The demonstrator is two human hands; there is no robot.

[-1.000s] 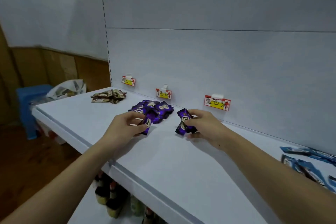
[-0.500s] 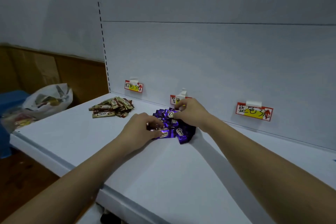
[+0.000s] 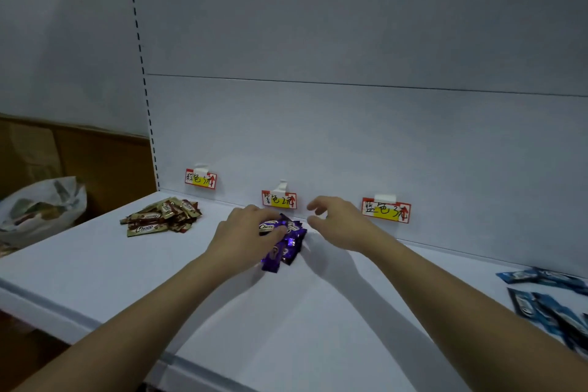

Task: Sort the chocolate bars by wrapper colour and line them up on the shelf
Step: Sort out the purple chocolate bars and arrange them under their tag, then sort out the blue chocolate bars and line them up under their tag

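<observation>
Sorting by colour looks mostly done; lining up does not. Three groups sit on the flat white shelf board (image 3: 222, 312), each under a small red-and-yellow handwritten price tag on the back panel. Brown-and-gold foil chocolate bars (image 3: 160, 216) lie in a loose heap at left, below the left tag (image 3: 200, 178). Shiny purple foil chocolate bars (image 3: 284, 243) are bunched mid-shelf, just in front of the middle tag (image 3: 279, 199). Blue foil chocolate bars (image 3: 553, 302) lie scattered at the far right edge of view, well right of the right tag (image 3: 386, 210), partly cut off by the frame.

The left hand (image 3: 246, 237) rests on the purple pile, fingers curled over the top bar and holding it. The right hand (image 3: 339, 221) hovers just right of the pile, fingers spread and loosely bent, holding nothing, not touching the bars.

Judgement: no pile is in a row yet, so all three groups need straightening; purple is the one in hand.

Room: plenty of bare shelf in front of the purple pile and between it and the blue bars; a narrower gap to the brown heap. The back panel is close behind the purple bars, so they can be squared against it. The front shelf edge is well away from all piles. A crumpled white plastic bag (image 3: 41, 210) sits off the shelf's left end.
</observation>
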